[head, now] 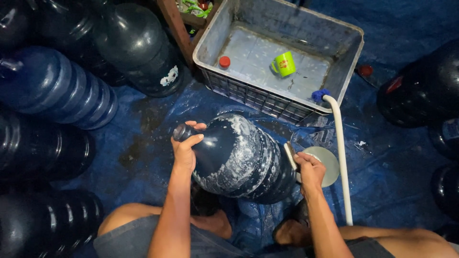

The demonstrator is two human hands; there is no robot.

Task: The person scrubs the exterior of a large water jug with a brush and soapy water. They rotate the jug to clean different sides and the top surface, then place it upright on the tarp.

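A large dark blue water jug (239, 157) lies on its side in front of me, streaked with white soap foam. My left hand (185, 149) grips its neck at the left end. My right hand (310, 169) holds a scrub brush (290, 155) against the jug's base on the right. A round pale lid or dish (328, 165) lies on the floor just behind the right hand. My knees and feet show below the jug.
A grey plastic crate (344, 62) with water holds a green mug (284, 63) and a red cap (224, 61). A white hose (342, 157) hangs over its rim. Several dark jugs (62, 91) lie left, others (420, 91) right. Blue tarp (387, 167) covers the floor.
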